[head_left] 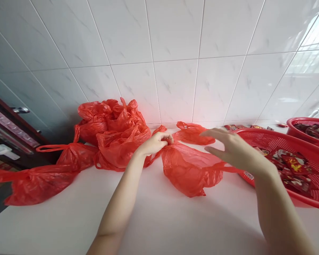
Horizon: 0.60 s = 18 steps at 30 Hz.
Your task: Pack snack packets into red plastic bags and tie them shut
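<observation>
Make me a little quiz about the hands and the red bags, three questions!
1. True or false: the left hand pinches the red bag lying on the counter.
2. How is the right hand? A) a fist B) open, fingers spread C) holding a packet
3. What holds the wrapped packets?
Key: 1 true; 2 B; 3 the red basket.
</observation>
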Tool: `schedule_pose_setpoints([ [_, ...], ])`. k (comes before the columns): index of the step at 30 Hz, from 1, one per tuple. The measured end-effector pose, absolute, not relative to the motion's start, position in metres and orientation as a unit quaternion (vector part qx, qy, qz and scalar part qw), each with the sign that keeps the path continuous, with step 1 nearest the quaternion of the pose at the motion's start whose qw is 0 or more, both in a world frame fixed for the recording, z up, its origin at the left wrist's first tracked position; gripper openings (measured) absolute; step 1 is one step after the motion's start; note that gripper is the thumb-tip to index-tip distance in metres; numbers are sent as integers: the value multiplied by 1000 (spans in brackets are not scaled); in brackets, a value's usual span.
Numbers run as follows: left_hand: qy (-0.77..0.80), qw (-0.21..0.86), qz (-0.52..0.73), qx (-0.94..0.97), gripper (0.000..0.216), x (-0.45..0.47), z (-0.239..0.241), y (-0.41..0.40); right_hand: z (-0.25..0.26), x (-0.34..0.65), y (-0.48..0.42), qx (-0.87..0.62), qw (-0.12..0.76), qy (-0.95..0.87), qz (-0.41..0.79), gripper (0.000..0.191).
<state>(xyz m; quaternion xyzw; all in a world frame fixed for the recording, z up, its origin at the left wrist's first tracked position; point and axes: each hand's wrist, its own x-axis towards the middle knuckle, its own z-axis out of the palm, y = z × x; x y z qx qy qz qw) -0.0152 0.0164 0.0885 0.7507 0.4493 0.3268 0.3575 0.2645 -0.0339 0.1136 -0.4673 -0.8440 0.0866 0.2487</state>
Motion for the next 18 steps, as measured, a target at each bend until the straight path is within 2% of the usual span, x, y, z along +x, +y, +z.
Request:
schedule_pose_setpoints([
  [3, 444, 349, 269, 780, 14, -17, 88, 17, 102, 235, -38, -376, 160, -897, 166, 32],
  [6, 432, 341, 249, 797, 13, -24, 93, 14, 87, 212, -33, -352, 76, -916, 176, 29],
  [12, 443, 298, 309, 787, 11, -36, 100, 11, 76, 203, -22, -386, 52, -870, 301, 14],
  [15, 442, 271, 358, 777, 11, -40, 102, 12, 73, 204, -22, -418, 0, -859, 297, 12],
  [18, 452, 246, 390, 763, 11, -46, 104, 10, 68, 205, -20, -444, -130, -851, 247, 23],
])
